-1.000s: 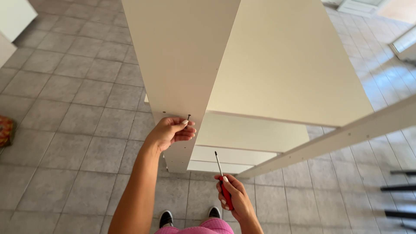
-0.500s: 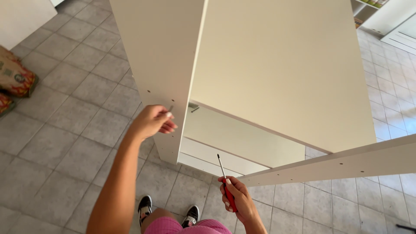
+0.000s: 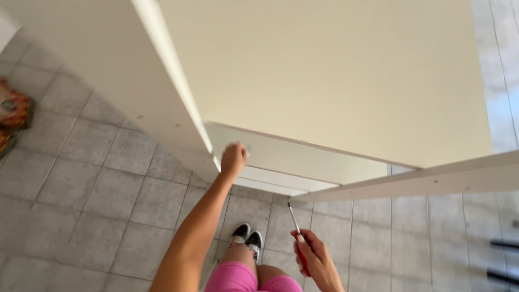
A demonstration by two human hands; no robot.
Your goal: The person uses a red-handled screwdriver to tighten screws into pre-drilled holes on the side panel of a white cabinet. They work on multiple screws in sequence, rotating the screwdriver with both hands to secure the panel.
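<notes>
Reaching left hand (image 3: 233,159), fingers curled, against white cabinet (image 3: 324,70); right hand (image 3: 316,259) gripping red screwdriver (image 3: 297,238).

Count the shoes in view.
2. Both shoes sit side by side on the tiled floor, below the cabinet: one on the left, the other right beside it. Neither looks hidden.

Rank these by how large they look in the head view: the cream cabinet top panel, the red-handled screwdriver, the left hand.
1. cream cabinet top panel, by far the largest.
2. red-handled screwdriver and left hand: look alike in extent, so unranked; the screwdriver is also nearer the camera.
</notes>
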